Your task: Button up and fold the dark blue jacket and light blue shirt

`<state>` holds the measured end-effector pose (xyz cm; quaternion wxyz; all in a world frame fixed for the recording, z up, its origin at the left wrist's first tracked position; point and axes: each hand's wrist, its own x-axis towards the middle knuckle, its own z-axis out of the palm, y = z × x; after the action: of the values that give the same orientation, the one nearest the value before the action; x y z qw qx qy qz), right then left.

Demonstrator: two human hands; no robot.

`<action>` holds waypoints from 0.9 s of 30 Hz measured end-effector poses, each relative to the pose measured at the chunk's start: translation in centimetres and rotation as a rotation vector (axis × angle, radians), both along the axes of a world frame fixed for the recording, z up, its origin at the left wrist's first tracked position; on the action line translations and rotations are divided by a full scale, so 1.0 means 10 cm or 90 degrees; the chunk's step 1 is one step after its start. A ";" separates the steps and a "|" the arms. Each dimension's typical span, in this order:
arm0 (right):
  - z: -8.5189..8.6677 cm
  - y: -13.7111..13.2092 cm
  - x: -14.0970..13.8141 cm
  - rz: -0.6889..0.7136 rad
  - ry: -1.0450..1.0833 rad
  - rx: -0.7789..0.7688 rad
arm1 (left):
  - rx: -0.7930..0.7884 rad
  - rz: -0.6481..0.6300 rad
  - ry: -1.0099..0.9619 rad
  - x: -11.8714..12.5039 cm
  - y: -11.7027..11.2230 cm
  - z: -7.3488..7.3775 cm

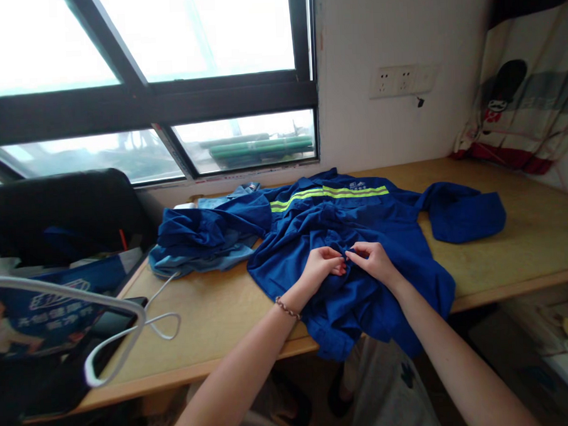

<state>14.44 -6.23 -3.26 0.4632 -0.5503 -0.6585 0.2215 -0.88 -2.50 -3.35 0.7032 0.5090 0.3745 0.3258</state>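
Observation:
A blue work jacket (388, 221) with yellow-and-silver reflective strips lies spread over the table, its lower part bunched and hanging past the front edge. Both hands meet at the middle of its front. My left hand (324, 264), with a bracelet at the wrist, pinches the cloth. Just beside it my right hand (371, 259) pinches the same fabric with thumb and finger. Any button or small part between the fingertips is too small to make out. One sleeve (467, 211) stretches to the right.
Light blue cloth (206, 261) lies under the jacket's left side on the wooden table (213, 323). A white cable (104, 296) loops at the left, near a dark bag (67, 197). Behind are a window (231, 89) and wall sockets (395, 81); a curtain (518, 96) hangs right.

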 end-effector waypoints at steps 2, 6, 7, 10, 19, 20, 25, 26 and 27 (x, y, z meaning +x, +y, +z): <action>0.00 0.01 0.00 -0.017 0.003 -0.004 | -0.020 -0.001 -0.020 -0.01 0.00 0.01; 0.02 0.00 0.03 0.009 0.056 -0.049 | -0.037 -0.010 -0.040 -0.02 0.00 0.00; 0.02 0.01 0.04 0.020 0.086 -0.068 | -0.038 -0.011 -0.040 -0.02 0.01 -0.01; 0.01 0.02 0.07 0.060 0.212 -0.147 | -0.037 -0.003 -0.045 -0.02 0.02 -0.01; -0.05 0.02 0.06 0.105 0.221 -0.216 | 0.010 0.000 -0.017 -0.01 -0.02 -0.02; -0.05 0.02 0.06 0.099 0.207 -0.207 | 0.014 -0.002 -0.013 -0.01 -0.03 -0.02; -0.08 0.02 0.02 0.073 0.145 -0.154 | 0.013 -0.013 -0.028 -0.01 -0.04 -0.01; -0.09 0.02 0.01 0.072 0.130 -0.143 | 0.020 -0.010 -0.027 0.00 -0.04 -0.02; -0.10 0.02 0.00 0.072 0.117 -0.132 | 0.029 -0.005 -0.024 0.00 -0.04 -0.03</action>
<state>14.47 -6.04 -4.23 0.4489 -0.5347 -0.6168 0.3637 -0.85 -2.95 -3.62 0.6996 0.5204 0.3516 0.3408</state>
